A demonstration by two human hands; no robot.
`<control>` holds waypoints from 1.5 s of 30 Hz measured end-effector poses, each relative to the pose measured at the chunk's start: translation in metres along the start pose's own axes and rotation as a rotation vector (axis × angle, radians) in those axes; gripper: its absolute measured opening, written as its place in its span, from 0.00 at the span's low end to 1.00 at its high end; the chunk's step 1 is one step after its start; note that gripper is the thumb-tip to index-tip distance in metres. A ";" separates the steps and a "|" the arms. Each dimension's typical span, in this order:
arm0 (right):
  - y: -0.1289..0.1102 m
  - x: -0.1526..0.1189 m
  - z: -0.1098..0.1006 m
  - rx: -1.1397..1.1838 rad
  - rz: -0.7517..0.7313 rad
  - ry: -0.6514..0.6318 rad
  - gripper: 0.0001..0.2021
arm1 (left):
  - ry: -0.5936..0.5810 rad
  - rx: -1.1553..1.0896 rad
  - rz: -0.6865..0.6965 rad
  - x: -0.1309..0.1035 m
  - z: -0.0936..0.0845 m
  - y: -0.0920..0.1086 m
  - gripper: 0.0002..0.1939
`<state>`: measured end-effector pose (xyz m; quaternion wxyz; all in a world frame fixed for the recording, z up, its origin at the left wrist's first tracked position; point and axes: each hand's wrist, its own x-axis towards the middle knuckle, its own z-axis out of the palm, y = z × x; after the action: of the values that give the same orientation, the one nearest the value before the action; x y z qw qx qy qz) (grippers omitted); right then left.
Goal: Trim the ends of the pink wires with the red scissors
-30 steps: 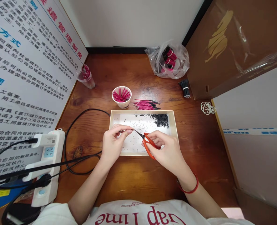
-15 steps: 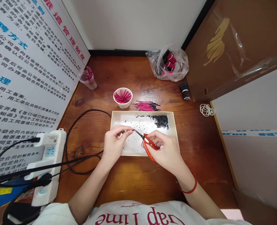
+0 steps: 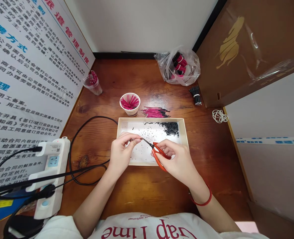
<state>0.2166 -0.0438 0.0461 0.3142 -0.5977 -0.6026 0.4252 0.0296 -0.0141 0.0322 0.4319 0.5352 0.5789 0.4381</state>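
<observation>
My right hand (image 3: 175, 159) grips small scissors (image 3: 159, 155) by their orange-red handles, with the dark blades pointing left. The blade tips meet the fingertips of my left hand (image 3: 123, 151). Thumb and forefinger of that hand are pinched together; what lies between them is too small to make out. Both hands are over a shallow white box (image 3: 186, 139). In its far right corner lies a heap of short black pieces (image 3: 171, 128), and tiny bits are scattered across its bottom. Just beyond the box is a row of pink and black wires (image 3: 155, 112).
A paper cup (image 3: 130, 113) of pink wires stands behind the box. Farther left is a clear plastic cup (image 3: 94, 87) with more. At the back right are a plastic bag (image 3: 189, 74) of bundles, a black bundle (image 3: 196, 95) and white bands (image 3: 220, 116). A power strip (image 3: 53, 176) lies left.
My right hand and the scissors have shifted very slightly to the right. The left hand stays pinched in nearly the same place.
</observation>
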 end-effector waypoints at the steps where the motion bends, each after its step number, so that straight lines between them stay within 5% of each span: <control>1: 0.000 0.000 -0.001 0.001 0.004 -0.006 0.02 | -0.001 0.004 0.002 0.000 0.000 0.000 0.04; 45: 0.000 0.000 0.000 0.012 -0.004 -0.004 0.02 | -0.004 -0.001 0.021 -0.001 0.000 -0.001 0.04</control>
<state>0.2160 -0.0438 0.0462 0.3172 -0.5936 -0.6022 0.4293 0.0296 -0.0151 0.0317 0.4287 0.5418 0.5722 0.4419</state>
